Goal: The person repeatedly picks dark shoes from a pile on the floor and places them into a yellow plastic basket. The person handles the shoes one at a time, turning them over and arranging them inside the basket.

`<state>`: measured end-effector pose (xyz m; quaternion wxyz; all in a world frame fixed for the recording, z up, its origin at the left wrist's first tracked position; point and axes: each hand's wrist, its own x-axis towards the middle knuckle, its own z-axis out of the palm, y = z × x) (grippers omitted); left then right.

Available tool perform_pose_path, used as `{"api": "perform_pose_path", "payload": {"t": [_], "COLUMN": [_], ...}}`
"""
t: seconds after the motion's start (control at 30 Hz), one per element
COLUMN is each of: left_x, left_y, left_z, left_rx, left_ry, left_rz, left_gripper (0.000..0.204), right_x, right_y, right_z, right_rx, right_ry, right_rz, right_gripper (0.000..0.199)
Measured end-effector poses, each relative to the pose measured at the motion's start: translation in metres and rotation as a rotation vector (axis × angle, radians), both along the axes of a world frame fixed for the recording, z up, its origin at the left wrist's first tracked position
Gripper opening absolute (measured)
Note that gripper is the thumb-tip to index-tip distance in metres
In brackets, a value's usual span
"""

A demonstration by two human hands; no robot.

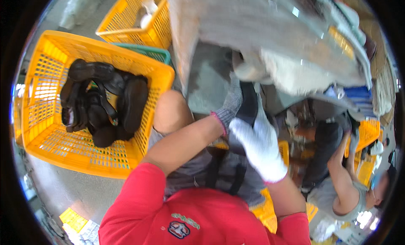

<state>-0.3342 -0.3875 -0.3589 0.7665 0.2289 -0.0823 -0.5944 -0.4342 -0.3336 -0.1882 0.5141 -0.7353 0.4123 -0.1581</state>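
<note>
Both gloved hands, the left hand [231,102] and right hand [260,146], close on a dark shoe piece [248,108] held under the table [219,17] edge, where, hurriedly pulled, it could slip and miss the yellow crate [50,139].

Grey concrete floor [67,184] carries a big yellow crate [50,139] w/ dark shoe parts [101,101] piled inside. Behind it, touching, a green crate [147,52]; a 2nd yellow crate [130,25] just beyond, holding pale items.
</note>
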Motion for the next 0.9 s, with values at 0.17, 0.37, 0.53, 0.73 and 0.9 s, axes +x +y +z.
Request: {"api": "perform_pose_path", "payload": {"t": [0.17,0.37,0.53,0.73,0.9], "left_x": [0.000,-0.010,-0.016,0.004,0.034], "left_y": [0.008,0.016,0.014,0.001,0.073], "left_z": [-0.003,-0.016,-0.038,-0.031,0.012], "left_rx": [-0.005,0.092,0.034,0.079,0.314], "left_ry": [0.140,-0.197,-0.486,-0.048,-2.464], "left_rz": [-0.180,0.086,0.182,-0.097,-0.156], "left_gripper": [0.062,0.063,0.061,0.048,0.038], "right_x": [-0.057,0.000,0.002,0.000,-0.055], "right_y": [0.049,-0.042,-0.009,-0.021,0.000], "right_z": [-0.064,-0.064,-0.025,-0.023,-0.036], "right_rx": [-0.574,-0.528,-0.243,0.060,-0.122], "right_ry": [0.163,0.163,0.092,0.274,0.296], "right_rz": [-0.026,-0.167,-0.101,0.020,0.190], "right_gripper": [0.080,0.049,0.070,0.117,0.089]}}
